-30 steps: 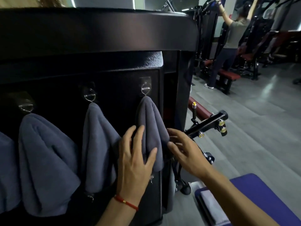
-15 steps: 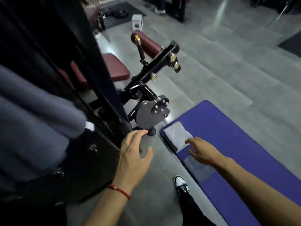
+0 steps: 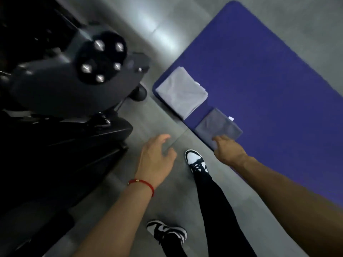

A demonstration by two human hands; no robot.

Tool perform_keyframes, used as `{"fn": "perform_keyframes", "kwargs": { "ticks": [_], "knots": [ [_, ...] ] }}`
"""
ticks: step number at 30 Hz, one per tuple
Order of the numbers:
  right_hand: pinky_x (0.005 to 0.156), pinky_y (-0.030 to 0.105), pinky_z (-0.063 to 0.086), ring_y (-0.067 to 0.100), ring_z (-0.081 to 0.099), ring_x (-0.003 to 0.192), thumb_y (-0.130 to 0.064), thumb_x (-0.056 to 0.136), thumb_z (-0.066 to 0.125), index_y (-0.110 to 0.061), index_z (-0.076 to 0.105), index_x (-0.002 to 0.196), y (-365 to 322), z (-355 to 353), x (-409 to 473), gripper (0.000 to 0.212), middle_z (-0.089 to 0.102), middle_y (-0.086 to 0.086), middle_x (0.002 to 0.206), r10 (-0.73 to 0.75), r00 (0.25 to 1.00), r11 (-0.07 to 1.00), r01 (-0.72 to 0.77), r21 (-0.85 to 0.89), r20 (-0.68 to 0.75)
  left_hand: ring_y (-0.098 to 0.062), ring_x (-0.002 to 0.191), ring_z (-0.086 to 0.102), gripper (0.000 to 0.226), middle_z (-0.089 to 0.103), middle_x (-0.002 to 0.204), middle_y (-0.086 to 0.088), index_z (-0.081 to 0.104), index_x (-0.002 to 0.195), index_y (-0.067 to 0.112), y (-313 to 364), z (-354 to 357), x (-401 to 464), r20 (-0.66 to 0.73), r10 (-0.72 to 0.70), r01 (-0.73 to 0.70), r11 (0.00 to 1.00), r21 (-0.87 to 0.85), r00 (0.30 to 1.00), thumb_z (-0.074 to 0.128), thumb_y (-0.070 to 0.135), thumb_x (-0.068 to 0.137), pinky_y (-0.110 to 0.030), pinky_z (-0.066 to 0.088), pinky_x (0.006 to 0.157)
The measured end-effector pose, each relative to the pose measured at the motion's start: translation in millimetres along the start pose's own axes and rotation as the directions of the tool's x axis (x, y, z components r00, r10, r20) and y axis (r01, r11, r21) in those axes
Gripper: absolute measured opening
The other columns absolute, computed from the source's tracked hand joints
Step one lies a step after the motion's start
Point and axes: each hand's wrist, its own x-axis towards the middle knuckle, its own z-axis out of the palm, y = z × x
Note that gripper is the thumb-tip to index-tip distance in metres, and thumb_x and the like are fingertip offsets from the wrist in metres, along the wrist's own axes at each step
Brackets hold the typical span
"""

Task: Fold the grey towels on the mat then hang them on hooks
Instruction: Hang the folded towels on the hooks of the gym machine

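Head view, right hand (image 3: 229,152) now pinching dark grey towel (image 3: 218,127), left hand (image 3: 156,160) grip spread, lowered from machine.

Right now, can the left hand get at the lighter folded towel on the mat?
Probably yes. The left hand hangs open over bare floor, and nothing lies between it and the light grey towel at the mat's corner. The right hand is on the dark grey towel.

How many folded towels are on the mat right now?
2. A light grey towel at the mat's corner; a darker grey towel beside it, under the right hand. Neither looks hidden.
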Motion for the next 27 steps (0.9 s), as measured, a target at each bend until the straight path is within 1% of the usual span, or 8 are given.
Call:
{"fn": "perform_keyframes", "kwargs": {
  "ticks": [8,11,14,17,19,22,24,27],
  "knots": [
    [0.109,0.052,0.040,0.033,0.044,0.137,-0.024,0.097,0.055,-0.021,0.035,0.150,52.1,80.6,203.7,0.057,0.039,0.008,0.152,-0.088,0.990,0.966,0.112,-0.235,0.107,-0.009,0.120,0.055,0.046,0.062,0.126,0.011,0.063,0.123,0.033,-54.2,127.2,173.7,0.035,-0.081,0.084,0.991,-0.102,0.996,0.058,0.034,0.077,-0.037,0.045,0.107],
    [0.120,0.056,0.025,0.028,0.014,0.154,-0.022,0.097,0.058,-0.022,0.023,0.158,64.3,117.3,260.6,0.071,0.013,0.004,0.168,-0.150,0.977,0.876,0.203,-0.437,0.154,-0.005,0.116,0.055,0.038,0.061,0.125,0.013,0.063,0.123,0.032,-79.1,166.7,215.3,0.013,-0.108,0.109,0.986,-0.130,0.994,0.062,0.022,0.086,-0.029,0.045,0.103],
    [0.124,0.059,0.007,0.029,-0.005,0.157,-0.028,0.105,0.042,-0.021,0.005,0.163,69.0,145.9,298.6,0.069,-0.002,0.004,0.171,-0.196,0.973,0.792,0.231,-0.565,0.123,-0.006,0.112,0.056,0.037,0.062,0.125,0.010,0.064,0.123,0.029,-102.6,199.3,247.9,-0.009,-0.129,0.126,0.982,-0.139,0.992,0.063,0.016,0.088,-0.028,0.046,0.100],
    [0.123,0.063,0.005,0.034,0.016,0.154,-0.026,0.106,0.033,-0.015,0.021,0.160,74.1,155.6,316.6,0.056,0.027,0.011,0.162,-0.338,0.941,0.731,0.255,-0.633,-0.011,-0.011,0.114,0.058,0.035,0.063,0.122,0.008,0.064,0.121,0.027,-117.7,223.1,269.5,-0.019,-0.160,0.156,0.977,-0.142,0.987,0.063,0.017,0.088,-0.034,0.048,0.101],
    [0.124,0.062,0.007,0.035,0.044,0.134,-0.020,0.100,0.024,-0.009,0.041,0.148,80.6,155.9,314.1,0.052,0.051,0.013,0.134,-0.424,0.904,0.707,0.290,-0.645,-0.058,-0.016,0.115,0.058,0.035,0.063,0.121,0.006,0.064,0.121,0.028,-118.5,233.6,278.0,-0.020,-0.186,0.181,0.972,-0.148,0.982,0.063,0.019,0.087,-0.038,0.047,0.103],
    [0.121,0.056,0.020,0.033,0.053,0.112,-0.034,0.095,0.008,-0.008,0.058,0.129,75.7,141.1,300.1,0.066,0.059,0.012,0.115,-0.389,0.919,0.718,0.253,-0.648,-0.071,-0.017,0.116,0.058,0.038,0.064,0.122,0.004,0.063,0.124,0.026,-107.3,238.2,279.3,0.004,-0.168,0.168,0.978,-0.124,0.986,0.062,0.019,0.087,-0.037,0.046,0.104],
    [0.118,0.053,0.022,0.030,0.051,0.113,-0.038,0.097,0.016,-0.013,0.066,0.118,63.9,127.7,285.0,0.060,0.058,0.009,0.117,-0.356,0.934,0.682,0.243,-0.690,-0.023,-0.016,0.118,0.057,0.039,0.063,0.126,0.002,0.062,0.127,0.025,-97.2,232.8,271.7,0.020,-0.147,0.149,0.984,-0.096,0.989,0.061,0.019,0.088,-0.035,0.045,0.105],
    [0.124,0.055,0.010,0.028,0.052,0.113,-0.037,0.101,0.042,-0.017,0.070,0.111,55.4,108.0,245.3,0.036,0.060,0.004,0.113,-0.338,0.941,0.688,0.226,-0.689,-0.029,-0.016,0.119,0.057,0.040,0.063,0.128,0.001,0.061,0.128,0.025,-80.7,213.9,242.1,0.016,-0.139,0.140,0.985,-0.101,0.990,0.061,0.019,0.088,-0.034,0.044,0.105]
  ]
}}
